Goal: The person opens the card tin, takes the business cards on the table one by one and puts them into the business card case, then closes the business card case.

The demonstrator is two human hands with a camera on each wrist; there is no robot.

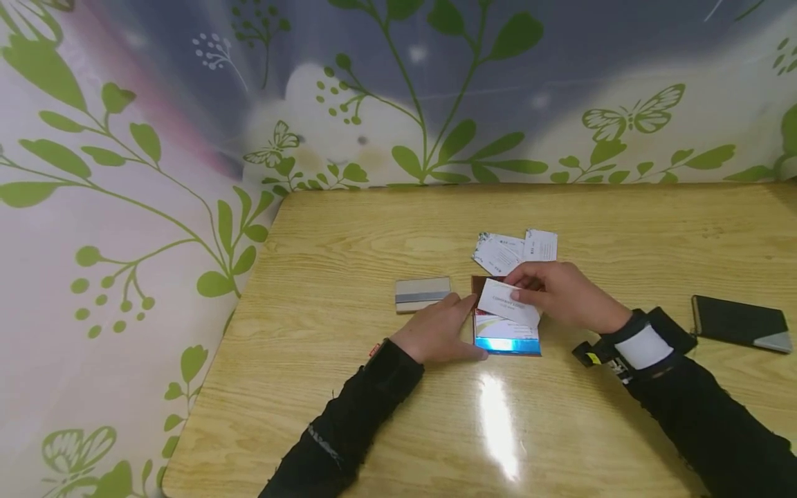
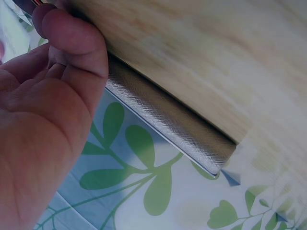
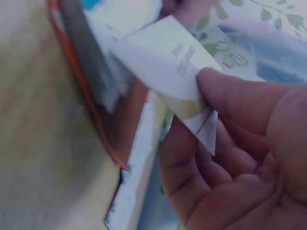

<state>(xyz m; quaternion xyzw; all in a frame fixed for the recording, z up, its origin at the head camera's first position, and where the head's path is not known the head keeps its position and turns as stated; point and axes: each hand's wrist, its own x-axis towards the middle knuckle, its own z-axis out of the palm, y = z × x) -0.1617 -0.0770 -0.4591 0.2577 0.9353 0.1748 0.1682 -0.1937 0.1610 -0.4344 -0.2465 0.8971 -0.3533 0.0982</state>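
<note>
A small brown card case (image 1: 508, 344) lies open on the table, with a stack of business cards inside and a shiny blue strip along its near side. My left hand (image 1: 438, 330) holds the case by its left side, thumb at the near corner and fingers at the far one. My right hand (image 1: 569, 294) pinches a white business card (image 3: 160, 62) between thumb and fingers, tilted over the case. In the left wrist view, a beige case with a silver band (image 2: 168, 115) lies close beside my left hand; its fingertips leave the frame there.
Several loose business cards (image 1: 498, 252) lie just behind the card case, partly overlapping. A black notebook (image 1: 737, 321) with a grey corner is at the right. Behind the wooden table (image 1: 349, 235) hangs a leaf-patterned cloth (image 1: 461, 90), which also covers the left side.
</note>
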